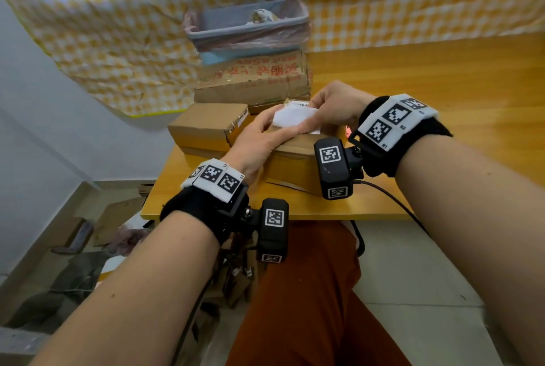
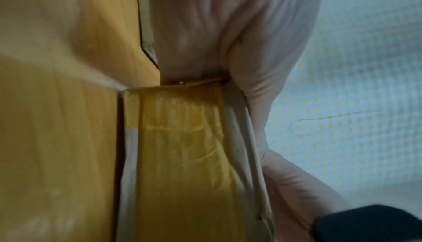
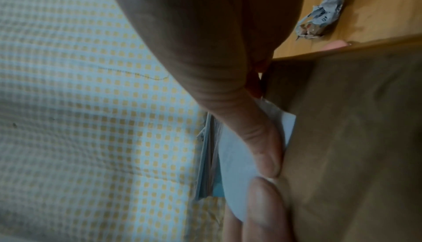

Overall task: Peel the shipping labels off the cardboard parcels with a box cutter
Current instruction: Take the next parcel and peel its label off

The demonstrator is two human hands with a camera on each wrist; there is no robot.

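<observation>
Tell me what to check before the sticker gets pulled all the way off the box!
1. White paper shipping label partly lifted: ok, its blank underside is turned up.
2. Right hand gripping the label: ok, thumb and fingers pinch it in the right wrist view.
3. Left hand steadying the brown cardboard parcel: ok, it rests on top.
4. Parcel resting on the yellow wooden table: ok.
5. Grey plastic bin with a pink liner within reach for the scrap: ok, it stands behind the parcels.
6. Box cutter put safely aside: cannot tell, only something pink shows by the right hand.
</observation>
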